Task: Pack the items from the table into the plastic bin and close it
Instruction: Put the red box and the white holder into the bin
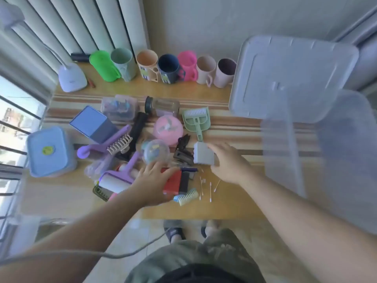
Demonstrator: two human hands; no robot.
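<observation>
Head view, nearest the table [234,205] front edge: loose swabs [210,188] and a comb [188,197] lie close to the drop, and a careless sweep could knock them off. Left hand [152,183] lies flat, fingers relaxed, on a red box [173,181]; dragging it may scatter the swabs. Right hand [228,163] pinches a grey block [203,154], which may slip on the way over. Right of the block stands the bin [318,152], open, its blurred wall close to the right forearm; the arm could catch the rim. Lid [289,76] leans behind it. Left of the block the clutter is dense; bare tabletop runs between block and bin.
</observation>
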